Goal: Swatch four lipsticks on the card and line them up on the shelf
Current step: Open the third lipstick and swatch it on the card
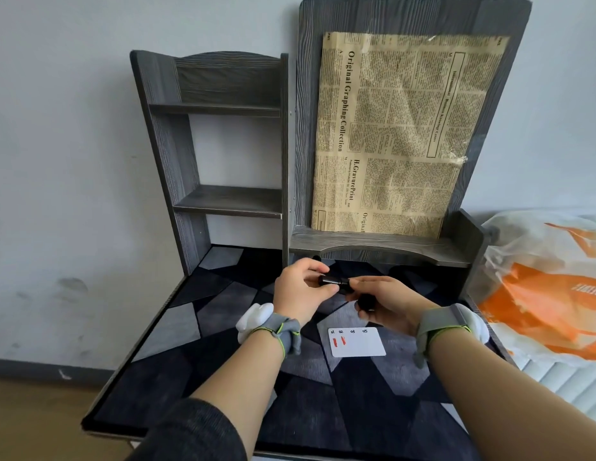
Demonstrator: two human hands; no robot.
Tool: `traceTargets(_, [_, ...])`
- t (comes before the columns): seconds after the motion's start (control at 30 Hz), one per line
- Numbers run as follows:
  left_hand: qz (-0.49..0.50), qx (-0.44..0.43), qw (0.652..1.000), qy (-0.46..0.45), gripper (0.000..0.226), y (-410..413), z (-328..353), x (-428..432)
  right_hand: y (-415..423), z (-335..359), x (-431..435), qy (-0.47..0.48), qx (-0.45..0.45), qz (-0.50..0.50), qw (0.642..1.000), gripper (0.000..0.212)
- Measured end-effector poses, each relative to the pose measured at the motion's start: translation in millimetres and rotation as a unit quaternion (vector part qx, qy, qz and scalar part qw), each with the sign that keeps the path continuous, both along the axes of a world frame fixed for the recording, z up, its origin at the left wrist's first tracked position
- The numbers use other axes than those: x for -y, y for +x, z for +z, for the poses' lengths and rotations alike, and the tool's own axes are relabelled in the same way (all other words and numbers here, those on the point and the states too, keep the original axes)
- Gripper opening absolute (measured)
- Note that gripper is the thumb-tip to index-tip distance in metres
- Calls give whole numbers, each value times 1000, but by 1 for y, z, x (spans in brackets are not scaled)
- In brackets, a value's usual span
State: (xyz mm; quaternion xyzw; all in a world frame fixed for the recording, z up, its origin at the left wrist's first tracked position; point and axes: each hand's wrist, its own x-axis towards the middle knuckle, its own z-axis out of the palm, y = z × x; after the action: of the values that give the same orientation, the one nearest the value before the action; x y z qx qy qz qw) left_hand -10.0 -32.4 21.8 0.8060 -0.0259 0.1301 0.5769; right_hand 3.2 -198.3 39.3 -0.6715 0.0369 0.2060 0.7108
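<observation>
A black lipstick tube (333, 281) lies level between both hands above the dark patterned mat. My left hand (300, 291) pinches its left end with thumb and fingers. My right hand (386, 302) holds its right end and also has a black piece, perhaps a cap (366, 302), tucked against the palm. Below the hands a white card (356, 342) lies flat on the mat, with four handwritten numbers along its top and two red swatches under the first two. The grey shelf unit (230, 201) stands behind, with no lipsticks visible on its boards.
A grey wooden panel with a newspaper-print sheet (399, 134) stands at the back right above a low ledge (373, 244). An orange and white plastic bag (549, 287) lies on the right. The mat (223, 377) covers the tabletop, and a wall is on the left.
</observation>
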Motion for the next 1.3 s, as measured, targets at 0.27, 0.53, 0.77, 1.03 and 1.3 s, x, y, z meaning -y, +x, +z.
traceTargets(0.27, [11, 10, 1000, 21, 17, -1, -2, 0, 0, 0, 2, 1, -1, -1, 1000, 12])
traceTargets(0.53, [23, 9, 1000, 1, 20, 0, -2, 1, 0, 1, 1, 3, -3, -2, 1000, 9])
traceTargets(0.77, [7, 18, 1000, -21, 17, 1, -2, 2, 0, 2, 0, 20, -12, 1, 1000, 15])
traceTargets(1.03, [10, 31, 999, -18, 17, 2, 1, 7, 0, 5, 0, 7, 19, 14, 1000, 17])
traceTargets(1.3, [30, 32, 999, -14, 17, 2, 1, 7, 0, 7, 1, 41, 16, 14, 999, 23])
